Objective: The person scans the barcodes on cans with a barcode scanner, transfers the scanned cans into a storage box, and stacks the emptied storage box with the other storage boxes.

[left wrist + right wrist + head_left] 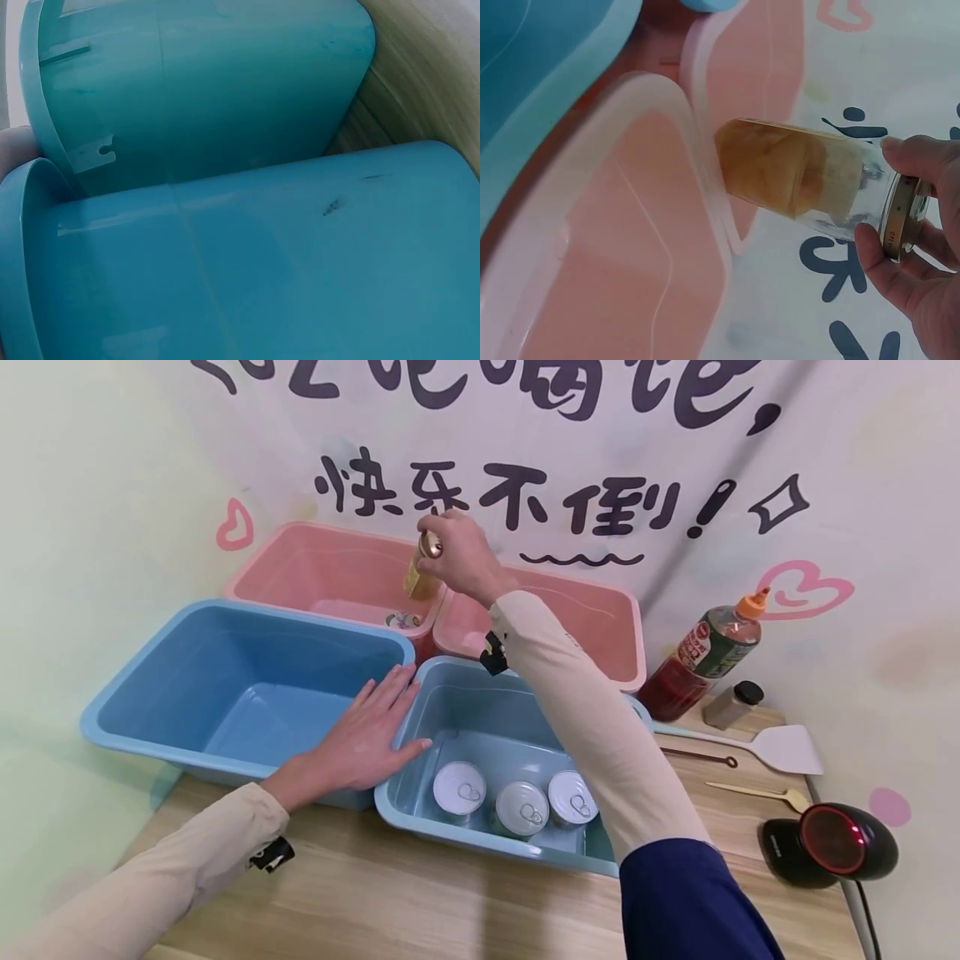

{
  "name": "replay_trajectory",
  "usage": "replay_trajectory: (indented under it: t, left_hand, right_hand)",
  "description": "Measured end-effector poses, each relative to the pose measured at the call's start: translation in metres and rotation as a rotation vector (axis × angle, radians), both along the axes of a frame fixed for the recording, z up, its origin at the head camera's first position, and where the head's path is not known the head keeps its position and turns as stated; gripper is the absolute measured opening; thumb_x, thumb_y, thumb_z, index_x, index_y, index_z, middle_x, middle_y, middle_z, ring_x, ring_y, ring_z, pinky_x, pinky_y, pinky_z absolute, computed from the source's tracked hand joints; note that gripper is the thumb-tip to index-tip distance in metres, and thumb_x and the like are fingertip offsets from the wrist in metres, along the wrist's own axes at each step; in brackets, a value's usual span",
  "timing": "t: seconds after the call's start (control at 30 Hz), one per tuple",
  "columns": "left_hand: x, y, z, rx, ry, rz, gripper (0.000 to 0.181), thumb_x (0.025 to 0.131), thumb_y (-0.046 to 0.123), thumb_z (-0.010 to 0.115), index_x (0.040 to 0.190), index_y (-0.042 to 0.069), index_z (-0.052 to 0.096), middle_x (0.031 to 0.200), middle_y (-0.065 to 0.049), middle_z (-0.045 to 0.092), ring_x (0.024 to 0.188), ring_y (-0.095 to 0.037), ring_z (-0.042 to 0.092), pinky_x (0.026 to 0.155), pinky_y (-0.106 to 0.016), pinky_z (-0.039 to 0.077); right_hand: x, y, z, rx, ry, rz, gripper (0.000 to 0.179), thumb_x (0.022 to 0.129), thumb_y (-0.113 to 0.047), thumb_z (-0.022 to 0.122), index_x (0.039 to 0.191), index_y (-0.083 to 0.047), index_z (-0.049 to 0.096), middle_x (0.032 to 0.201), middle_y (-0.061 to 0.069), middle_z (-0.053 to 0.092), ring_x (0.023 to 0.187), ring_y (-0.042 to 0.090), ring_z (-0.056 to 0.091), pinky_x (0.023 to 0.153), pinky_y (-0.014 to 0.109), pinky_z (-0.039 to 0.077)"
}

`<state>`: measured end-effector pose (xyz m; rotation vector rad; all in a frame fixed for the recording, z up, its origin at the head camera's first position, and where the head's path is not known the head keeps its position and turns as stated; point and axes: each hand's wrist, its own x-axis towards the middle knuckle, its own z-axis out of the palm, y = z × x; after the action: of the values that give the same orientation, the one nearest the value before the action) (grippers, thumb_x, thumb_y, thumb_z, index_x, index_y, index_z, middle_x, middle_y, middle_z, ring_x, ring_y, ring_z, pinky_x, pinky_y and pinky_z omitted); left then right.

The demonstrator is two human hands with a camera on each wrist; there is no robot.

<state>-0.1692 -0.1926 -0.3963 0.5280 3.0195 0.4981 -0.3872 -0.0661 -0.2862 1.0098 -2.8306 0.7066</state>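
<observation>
My right hand (467, 558) grips a glass jar by its gold lid, up over the inner rims of the two pink bins at the back. In the right wrist view, thumb and fingers pinch the lid (901, 217), and the jar (780, 169) shows pale yellow contents. My left hand (367, 739) lies with straight fingers across the neighbouring rims of the left blue bin (277, 689) and the right blue bin (487, 693). Inside the right blue bin stand several pull-tab cans (522, 808). A printed item (402, 620) shows in the left pink bin (300, 560).
The right pink bin (611, 618) stands behind the right blue bin. To the right are a red sauce bottle (697, 656), a black-capped shaker (733, 705), a white spatula (783, 747), a small spoon (795, 799) and a black scanner (847, 841). Behind the bins hangs a lettered cloth.
</observation>
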Motion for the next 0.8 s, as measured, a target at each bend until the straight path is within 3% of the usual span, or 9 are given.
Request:
replay_trajectory:
  t: [0.8]
  left_hand:
    - [0.000, -0.002, -0.001, 0.004, 0.014, 0.002, 0.086, 0.095, 0.048, 0.062, 0.156, -0.001, 0.027, 0.169, -0.015, 0.012, 0.156, -0.036, 0.009, 0.123, -0.060, 0.013]
  right_hand:
    - [-0.010, -0.032, -0.043, 0.077, -0.014, -0.003, 0.040, 0.095, -0.018, 0.065, 0.135, -0.014, 0.061, 0.125, 0.010, 0.061, 0.111, 0.020, 0.055, 0.090, 0.026, 0.054]
